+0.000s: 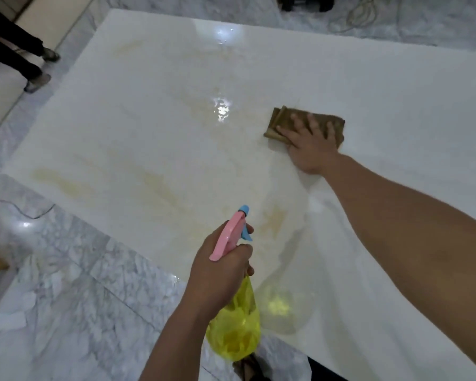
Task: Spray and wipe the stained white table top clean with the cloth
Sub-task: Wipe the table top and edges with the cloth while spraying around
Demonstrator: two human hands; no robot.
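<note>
Left of my flat right hand (311, 141) pressing the cloth (279, 121) lie the stains (160, 185); left hand (220, 270) grips the spray bottle (232, 334).

Glossy white table top (369, 86), smooth and wet-looking, mirroring ceiling lights beyond the left hand (220, 273) and streaked with dull yellowish stains (160, 188) ahead of it. Under the flat right hand (311, 144), a folded brown cloth (282, 121), matt and soft-woven. In the left hand's grip, a spray bottle (235, 323): translucent yellow plastic body, opaque pink and blue plastic head, smooth with a slight sheen. Left of that hand, polished grey-veined marble floor (74, 292).
</note>
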